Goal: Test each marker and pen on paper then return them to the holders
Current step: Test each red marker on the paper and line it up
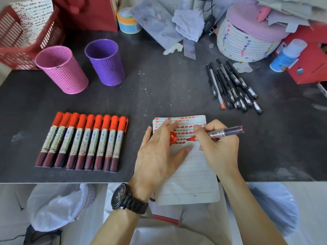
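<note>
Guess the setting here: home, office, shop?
Likely a home craft or study desk: cluttered dark tabletop, rope basket, tape roll, mesh pen cups, plus a bin underneath.

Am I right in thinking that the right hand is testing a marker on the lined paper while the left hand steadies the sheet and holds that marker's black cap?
Not quite: the cap is red, not black, as the head view shows. The rest stands: the right hand is testing the uncapped marker on the lined paper while the left hand steadies the sheet.
</note>
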